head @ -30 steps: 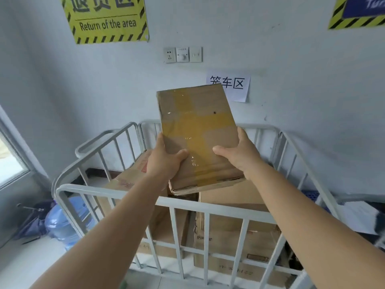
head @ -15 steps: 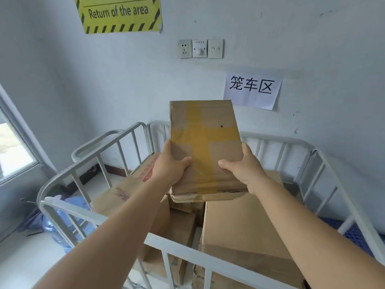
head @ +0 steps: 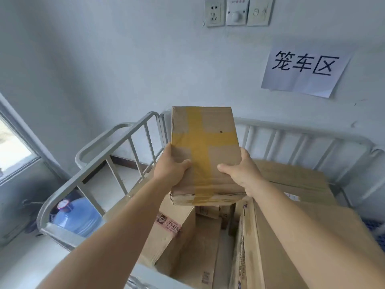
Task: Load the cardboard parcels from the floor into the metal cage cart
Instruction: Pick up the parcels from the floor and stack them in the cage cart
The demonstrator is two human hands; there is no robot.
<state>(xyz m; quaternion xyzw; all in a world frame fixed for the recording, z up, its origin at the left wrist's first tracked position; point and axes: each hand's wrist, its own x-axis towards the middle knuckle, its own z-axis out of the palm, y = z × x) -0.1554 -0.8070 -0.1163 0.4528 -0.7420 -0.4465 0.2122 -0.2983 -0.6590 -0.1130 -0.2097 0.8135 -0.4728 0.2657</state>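
I hold a flat cardboard parcel [head: 205, 151] with a cross of yellow tape, above the inside of the white metal cage cart [head: 116, 140]. My left hand [head: 170, 170] grips its left edge, thumb on top. My right hand [head: 241, 172] grips its right edge the same way. Under the parcel, several cardboard boxes stand in the cart: a box with red print [head: 166, 228] at left, a large box [head: 291, 236] at right, and lower ones [head: 200, 247] in the gap between them.
A blue water jug [head: 77, 213] stands on the floor outside the cart's left rail. The wall behind carries a paper sign [head: 304, 71] and sockets [head: 237, 11]. A window [head: 12, 151] is at far left.
I have moved closer and lean over the cart; the parcel now sits lower, above the stacked boxes inside the rails. Both hands keep the same grip.
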